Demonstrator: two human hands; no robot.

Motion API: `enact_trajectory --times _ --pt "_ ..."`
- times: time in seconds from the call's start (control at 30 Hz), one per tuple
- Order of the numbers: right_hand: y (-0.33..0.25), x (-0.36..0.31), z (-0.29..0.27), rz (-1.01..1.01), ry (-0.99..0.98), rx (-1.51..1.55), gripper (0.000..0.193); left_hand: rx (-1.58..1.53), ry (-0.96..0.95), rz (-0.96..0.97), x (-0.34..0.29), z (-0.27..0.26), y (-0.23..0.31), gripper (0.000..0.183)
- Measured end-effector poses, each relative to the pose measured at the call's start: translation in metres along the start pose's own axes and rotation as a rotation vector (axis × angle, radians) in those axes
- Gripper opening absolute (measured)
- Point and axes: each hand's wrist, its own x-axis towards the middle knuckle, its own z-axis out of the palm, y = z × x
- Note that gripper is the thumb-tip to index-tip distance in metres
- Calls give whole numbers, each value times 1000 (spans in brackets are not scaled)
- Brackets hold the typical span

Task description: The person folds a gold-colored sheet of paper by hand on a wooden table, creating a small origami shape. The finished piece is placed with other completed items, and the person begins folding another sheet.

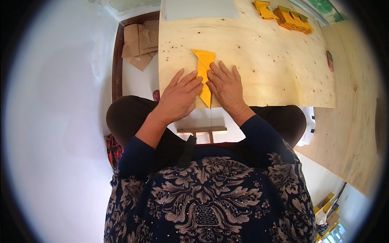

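Note:
A folded yellow paper [205, 60] lies on the plywood table [267, 77] near its front edge, with pointed ends at the far left and at the near side. My left hand [180, 95] rests on its left side, fingers stretched out and fingertips on the paper. From the right, my right hand [227, 87] presses along the opposite edge, its fingers extended and slightly apart. The fingers cover the paper's middle. Neither hand grips it; both lie on it.
Several stacks of folded yellow paper pieces [293, 20] sit at the table's far right. White sheets [200, 9] lie at the back left. A small dark red device [330, 60] is by the right edge. Brown cardboard [139, 42] lies left of the table, and a wooden stool [202, 130] is below.

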Motion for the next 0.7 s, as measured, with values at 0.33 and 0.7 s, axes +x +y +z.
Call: enact_trajectory --times 0.33,0.7 --pt "2 -10 -5 -59 -23 21 37 15 -56 -69 -26 6 19 66" --pt "3 -11 -4 -58 -4 27 36 88 -53 -59 -30 -3 23 70"
